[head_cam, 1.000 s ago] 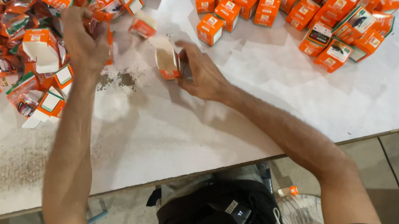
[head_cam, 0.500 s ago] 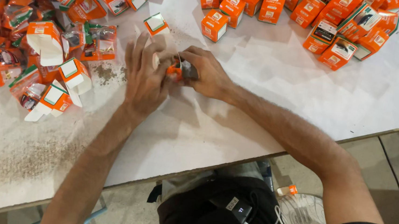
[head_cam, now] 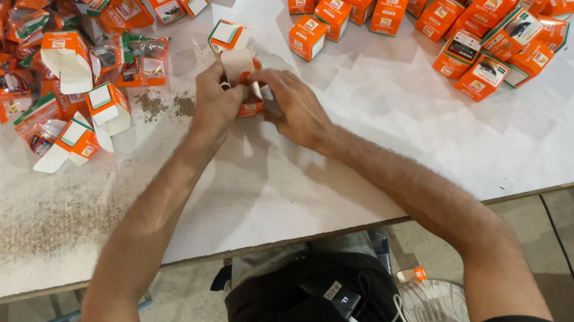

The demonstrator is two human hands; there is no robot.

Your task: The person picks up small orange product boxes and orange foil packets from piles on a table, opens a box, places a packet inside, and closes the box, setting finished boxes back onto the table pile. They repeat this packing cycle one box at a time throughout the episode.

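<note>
My left hand (head_cam: 218, 98) and my right hand (head_cam: 295, 106) meet over the white table (head_cam: 404, 119), both gripping one small orange carton (head_cam: 249, 98). Its white flap (head_cam: 238, 63) stands open above my fingers. The carton's contents are hidden by my hands. Another small orange-and-green box (head_cam: 226, 35) lies just behind them.
A heap of open orange cartons and clear-wrapped orange packets (head_cam: 26, 36) fills the left of the table. Closed orange boxes (head_cam: 437, 22) cluster along the far edge at right. Dark grit (head_cam: 163, 105) speckles the surface. Below the near edge stands a small fan (head_cam: 436, 317).
My left hand came in from the pile at left and joined my right hand on the carton. The carton's white flap now stands up.
</note>
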